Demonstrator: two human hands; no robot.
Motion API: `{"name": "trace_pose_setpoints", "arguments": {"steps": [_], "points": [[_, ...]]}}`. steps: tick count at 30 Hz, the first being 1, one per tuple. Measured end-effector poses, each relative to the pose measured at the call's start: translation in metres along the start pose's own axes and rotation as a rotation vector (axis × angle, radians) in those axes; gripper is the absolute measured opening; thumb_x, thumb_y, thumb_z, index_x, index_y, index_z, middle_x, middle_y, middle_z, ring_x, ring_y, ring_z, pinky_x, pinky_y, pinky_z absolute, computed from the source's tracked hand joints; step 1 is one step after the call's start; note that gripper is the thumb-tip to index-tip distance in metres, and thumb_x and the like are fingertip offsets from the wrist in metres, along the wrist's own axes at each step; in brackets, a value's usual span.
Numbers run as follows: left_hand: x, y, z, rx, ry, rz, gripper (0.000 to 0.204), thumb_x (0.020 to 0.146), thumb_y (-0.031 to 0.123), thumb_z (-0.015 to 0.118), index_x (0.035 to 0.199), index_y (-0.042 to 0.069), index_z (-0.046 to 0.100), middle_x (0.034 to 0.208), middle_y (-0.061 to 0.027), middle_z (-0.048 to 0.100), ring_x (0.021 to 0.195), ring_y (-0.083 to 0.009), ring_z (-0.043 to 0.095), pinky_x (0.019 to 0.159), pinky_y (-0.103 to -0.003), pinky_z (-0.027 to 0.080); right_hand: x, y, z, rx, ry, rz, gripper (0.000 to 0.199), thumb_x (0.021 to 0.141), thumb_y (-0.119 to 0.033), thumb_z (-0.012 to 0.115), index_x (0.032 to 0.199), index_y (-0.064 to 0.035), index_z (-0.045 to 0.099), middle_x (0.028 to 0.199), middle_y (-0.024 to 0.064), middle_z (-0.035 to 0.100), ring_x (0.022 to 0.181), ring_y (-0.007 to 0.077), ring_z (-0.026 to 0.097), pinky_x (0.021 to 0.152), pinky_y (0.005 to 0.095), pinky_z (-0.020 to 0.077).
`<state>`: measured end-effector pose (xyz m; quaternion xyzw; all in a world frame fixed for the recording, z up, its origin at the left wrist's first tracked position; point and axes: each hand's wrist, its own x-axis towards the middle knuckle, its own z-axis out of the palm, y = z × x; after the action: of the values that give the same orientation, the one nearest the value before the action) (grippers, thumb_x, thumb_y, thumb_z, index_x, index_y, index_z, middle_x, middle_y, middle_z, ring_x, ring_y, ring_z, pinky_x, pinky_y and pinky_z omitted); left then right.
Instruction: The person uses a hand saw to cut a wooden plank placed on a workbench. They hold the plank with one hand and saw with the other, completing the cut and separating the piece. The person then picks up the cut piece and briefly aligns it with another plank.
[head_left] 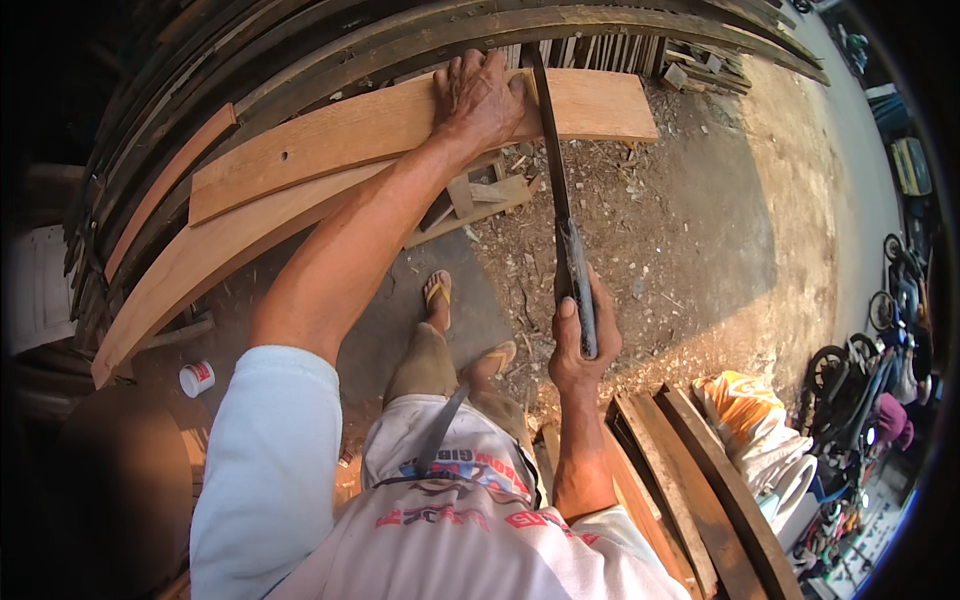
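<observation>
My left hand [478, 100] presses flat on a pale wooden plank [330, 140] that lies across a stack of dark boards. My right hand [580, 335] grips the wrapped handle of a long dark blade [552, 150], a machete-like tool. The blade reaches up to the plank's top edge just right of my left hand's fingers. A second, longer pale plank [200, 265] lies under the first, slanting down to the left.
Wood scraps [480, 200] and shavings litter the dirt ground below the planks. Dark boards [680, 470] lean at lower right beside an orange-and-white sack [745, 400]. A small white can [197, 378] stands at left. Bicycles [880, 350] are parked at far right. My sandalled feet [470, 330] stand on the ground.
</observation>
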<state>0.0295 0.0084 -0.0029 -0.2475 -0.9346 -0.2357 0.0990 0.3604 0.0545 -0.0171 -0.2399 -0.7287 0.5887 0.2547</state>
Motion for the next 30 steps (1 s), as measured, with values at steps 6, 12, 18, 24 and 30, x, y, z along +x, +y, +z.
{"name": "trace_pose_setpoints", "arguments": {"steps": [6,12,18,24,30], "points": [[-0.002,0.006,0.006,-0.017,0.059,0.077,0.037,0.098,0.034,0.063,0.12,0.004,0.064,0.12,-0.0199,0.062,0.12,-0.0372,0.056,0.108,-0.053,0.037,0.057,0.016,0.031,0.036,0.049,-0.109,0.047,0.103,-0.024,0.069,0.141,0.0035,0.062,0.099,0.0071,0.073,0.079,0.0089,0.062,0.07,0.0246,0.05],[-0.001,-0.003,0.004,-0.001,0.07,0.058,0.035,0.1,0.033,0.06,0.12,0.005,0.064,0.122,-0.0194,0.062,0.121,-0.0365,0.055,0.109,-0.053,0.036,0.051,-0.001,0.03,-0.019,0.036,-0.101,0.049,0.104,-0.03,0.07,0.141,0.0022,0.064,0.094,0.0037,0.07,0.072,0.0061,0.058,0.063,0.0221,0.046],[-0.001,0.0,0.008,0.018,0.073,0.079,0.037,0.1,0.034,0.061,0.125,0.006,0.064,0.124,-0.0188,0.062,0.121,-0.036,0.056,0.108,-0.053,0.036,0.051,0.011,0.019,0.036,-0.003,-0.1,0.044,0.103,-0.02,0.068,0.14,0.0035,0.063,0.108,0.013,0.076,0.09,0.0127,0.069,0.081,0.0278,0.0549],[0.002,-0.006,0.015,0.016,0.098,0.074,0.04,0.1,0.035,0.062,0.127,0.006,0.064,0.124,-0.0183,0.064,0.121,-0.0362,0.057,0.108,-0.053,0.036,0.088,-0.022,0.045,-0.042,0.011,-0.06,0.04,0.105,-0.02,0.068,0.14,-0.0007,0.065,0.099,0.0086,0.074,0.089,0.0101,0.066,0.079,0.0268,0.0538],[0.0,-0.013,0.016,0.067,0.075,0.089,0.038,0.101,0.033,0.058,0.126,0.006,0.063,0.122,-0.0188,0.063,0.121,-0.0363,0.057,0.109,-0.052,0.036,0.062,0.008,0.028,-0.022,0.006,-0.158,0.039,0.104,-0.018,0.068,0.138,0.0018,0.065,0.104,0.0116,0.075,0.09,0.0114,0.067,0.08,0.0285,0.0549]]}}
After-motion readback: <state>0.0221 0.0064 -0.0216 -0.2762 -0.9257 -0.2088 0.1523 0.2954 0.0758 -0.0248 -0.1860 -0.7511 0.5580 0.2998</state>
